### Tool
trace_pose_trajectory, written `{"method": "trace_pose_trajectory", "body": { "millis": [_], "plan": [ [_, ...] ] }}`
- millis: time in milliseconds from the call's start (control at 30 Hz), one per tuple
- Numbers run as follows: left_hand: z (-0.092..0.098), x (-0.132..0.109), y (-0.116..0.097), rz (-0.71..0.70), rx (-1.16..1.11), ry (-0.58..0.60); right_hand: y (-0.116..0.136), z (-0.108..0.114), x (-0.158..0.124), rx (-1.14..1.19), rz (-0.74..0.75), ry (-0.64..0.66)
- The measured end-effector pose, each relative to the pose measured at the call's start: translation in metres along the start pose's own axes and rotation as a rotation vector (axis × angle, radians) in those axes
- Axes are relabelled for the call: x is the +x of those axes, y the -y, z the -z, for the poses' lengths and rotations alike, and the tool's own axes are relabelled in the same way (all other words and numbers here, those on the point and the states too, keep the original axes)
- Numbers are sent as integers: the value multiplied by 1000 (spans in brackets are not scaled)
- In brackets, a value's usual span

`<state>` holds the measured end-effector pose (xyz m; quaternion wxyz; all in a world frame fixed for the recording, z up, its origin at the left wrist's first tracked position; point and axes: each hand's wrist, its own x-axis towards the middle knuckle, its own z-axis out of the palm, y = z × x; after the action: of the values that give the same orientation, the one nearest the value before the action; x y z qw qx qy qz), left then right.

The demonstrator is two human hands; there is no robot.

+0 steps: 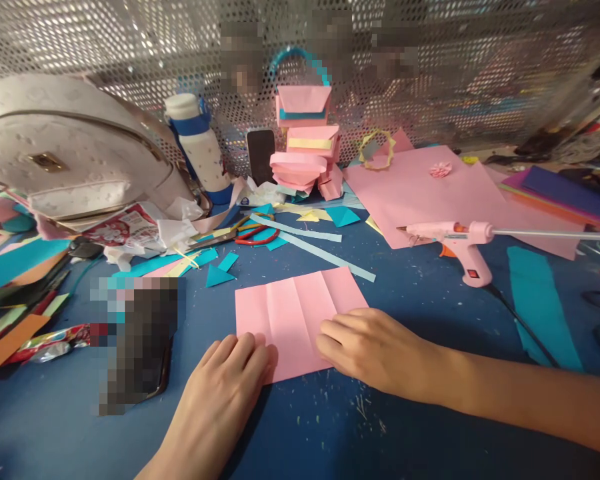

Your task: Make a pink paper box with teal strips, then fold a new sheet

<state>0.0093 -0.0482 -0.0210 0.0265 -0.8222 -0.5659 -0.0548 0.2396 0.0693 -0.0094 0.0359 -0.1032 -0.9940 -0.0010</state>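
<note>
A sheet of pink paper [291, 313] lies on the blue table, marked with several upright creases. My left hand [243, 373] has its fingers curled together over the sheet's lower left edge. On the right side, my right hand [365, 343] closes its bent fingers on the paper near its edge. Both thumbs are mostly hidden beneath the hands. Beyond the sheet lie pale blue paper strips [325, 257] and small teal paper scraps [220, 275].
A pink glue gun [463, 240] lies at right, its cord trailing over teal paper [543, 300]. A dark phone [145, 340] is at left. Red-handled scissors [255, 230], a bottle [197, 147], a white backpack [75, 147] and folded pink paper pieces [305, 143] stand behind.
</note>
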Motion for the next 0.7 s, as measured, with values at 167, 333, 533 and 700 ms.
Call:
{"method": "trace_pose_trajectory", "body": {
  "millis": [167, 333, 533, 700],
  "plan": [
    [1, -2, -3, -26, 127, -53, 3, -1, 0, -50, -4, 2],
    [7, -5, -11, -21, 190, -183, 4, -1, -1, -77, -4, 11],
    [-1, -14, -33, -283, 131, -220, 0, -2, 0, -23, 7, 28],
    [-13, -18, -36, -293, 165, -148, 0, -1, 1, 0, 6, 53]
  ]
}}
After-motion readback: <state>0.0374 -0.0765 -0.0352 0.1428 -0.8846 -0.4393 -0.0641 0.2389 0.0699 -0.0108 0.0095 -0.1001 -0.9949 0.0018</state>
